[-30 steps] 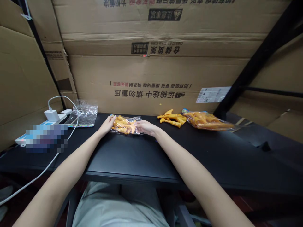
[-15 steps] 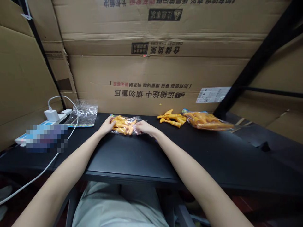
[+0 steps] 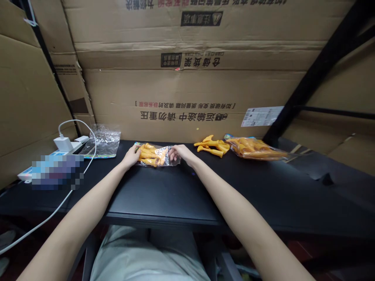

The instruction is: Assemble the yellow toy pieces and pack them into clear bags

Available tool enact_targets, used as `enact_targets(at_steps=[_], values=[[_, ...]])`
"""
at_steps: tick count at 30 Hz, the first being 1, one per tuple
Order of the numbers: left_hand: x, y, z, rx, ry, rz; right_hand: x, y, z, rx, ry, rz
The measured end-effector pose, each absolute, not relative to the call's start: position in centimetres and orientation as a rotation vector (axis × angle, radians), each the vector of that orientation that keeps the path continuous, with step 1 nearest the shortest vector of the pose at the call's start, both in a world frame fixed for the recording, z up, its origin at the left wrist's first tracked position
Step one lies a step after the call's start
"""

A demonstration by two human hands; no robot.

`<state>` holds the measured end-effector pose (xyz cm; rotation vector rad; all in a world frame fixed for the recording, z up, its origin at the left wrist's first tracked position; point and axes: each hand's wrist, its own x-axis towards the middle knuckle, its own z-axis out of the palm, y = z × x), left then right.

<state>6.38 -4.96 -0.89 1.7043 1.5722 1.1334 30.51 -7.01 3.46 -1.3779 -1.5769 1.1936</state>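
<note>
A small clear plastic bag (image 3: 155, 155) with several orange plastic toy pieces inside lies on the black table (image 3: 164, 195), in the middle near the back. My left hand (image 3: 132, 155) grips the bag's left end with its fingers curled on it. My right hand (image 3: 180, 153) pinches the bag's right end, fingers bent over the plastic. Both forearms reach straight forward from the near edge.
Loose orange toy pieces (image 3: 212, 146) and a larger filled bag (image 3: 254, 148) lie to the right. An empty clear bag (image 3: 103, 140), a white charger (image 3: 63, 144) with cable and a power strip sit at left. Cardboard boxes (image 3: 187, 78) wall the back.
My right hand has lifted a little and shifted on the bag's right end, pulling the plastic. The left hand stays on the left end. The view has moved slightly.
</note>
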Motion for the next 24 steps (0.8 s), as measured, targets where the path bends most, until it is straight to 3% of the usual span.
enact_targets(at_steps=[4, 10, 24], values=[[6.4, -5.0, -0.6, 1.896, 1.575, 1.091, 30.9, -7.1, 3.7, -1.278, -1.657, 1.283], [6.6, -5.0, -0.6, 2.005, 1.733, 1.022, 30.8, -7.0, 2.9, -1.292, -1.807, 1.032], [6.4, -6.5, 1.1, 2.098, 1.732, 0.871, 31.5, -6.1, 2.1, -1.339, -1.723, 0.95]])
